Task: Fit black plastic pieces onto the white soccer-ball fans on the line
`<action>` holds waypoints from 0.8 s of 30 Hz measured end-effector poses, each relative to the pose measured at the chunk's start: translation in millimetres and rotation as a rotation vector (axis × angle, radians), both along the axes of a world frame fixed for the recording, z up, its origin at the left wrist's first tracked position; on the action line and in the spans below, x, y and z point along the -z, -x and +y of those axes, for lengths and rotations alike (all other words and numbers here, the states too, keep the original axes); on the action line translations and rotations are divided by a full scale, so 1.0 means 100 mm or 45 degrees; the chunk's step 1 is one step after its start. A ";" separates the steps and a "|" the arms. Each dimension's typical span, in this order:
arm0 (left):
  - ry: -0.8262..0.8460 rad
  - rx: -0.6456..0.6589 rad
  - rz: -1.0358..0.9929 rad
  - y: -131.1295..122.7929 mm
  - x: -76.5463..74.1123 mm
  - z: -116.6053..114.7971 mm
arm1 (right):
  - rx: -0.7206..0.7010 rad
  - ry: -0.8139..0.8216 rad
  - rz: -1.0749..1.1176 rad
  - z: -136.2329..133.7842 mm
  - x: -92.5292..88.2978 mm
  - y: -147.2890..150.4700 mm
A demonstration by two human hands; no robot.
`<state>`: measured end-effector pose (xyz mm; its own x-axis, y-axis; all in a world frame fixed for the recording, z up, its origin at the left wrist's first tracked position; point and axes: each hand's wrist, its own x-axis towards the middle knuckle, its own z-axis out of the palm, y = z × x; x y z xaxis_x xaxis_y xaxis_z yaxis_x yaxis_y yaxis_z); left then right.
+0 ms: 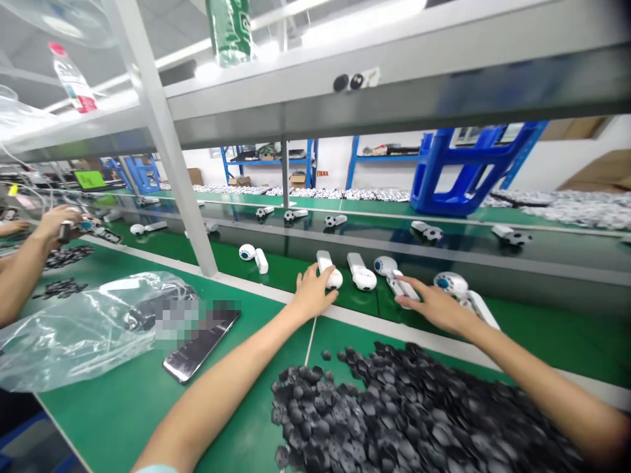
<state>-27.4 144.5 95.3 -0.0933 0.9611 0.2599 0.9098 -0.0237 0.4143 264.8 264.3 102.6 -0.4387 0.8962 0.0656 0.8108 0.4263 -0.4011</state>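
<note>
Green table (pixel 113 420) stretches before me, a heap of black pieces (pixel 394 414) lying near its edge. Just past the heap, my left hand (pixel 313 292) grasps a white gadget (pixel 324 263) on the belt (pixel 286 276); my right hand (pixel 434 309) lies over a second white gadget (pixel 404 289), though from here I can't quite tell whether it's gripping.

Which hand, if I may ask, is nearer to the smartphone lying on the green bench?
Left. The left hand is beyond and right of the smartphone; the right hand is farther right, beyond the left hand.
</note>
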 end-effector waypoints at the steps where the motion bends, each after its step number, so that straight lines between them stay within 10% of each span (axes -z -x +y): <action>1: -0.010 0.010 -0.006 -0.03 -0.04 -0.03 | 0.039 0.013 0.015 0.04 0.03 0.07; 9: -0.105 0.355 -0.112 -0.28 -0.30 -0.35 | 0.263 0.154 0.293 -0.19 -0.23 0.16; 16: -0.130 0.780 -0.080 -0.54 -0.56 -0.60 | -0.117 0.366 0.496 -1.51 -1.04 -0.19; 24: 0.005 0.574 -0.531 -0.77 -0.76 -1.01 | -0.092 0.718 1.157 -2.04 -1.04 -0.42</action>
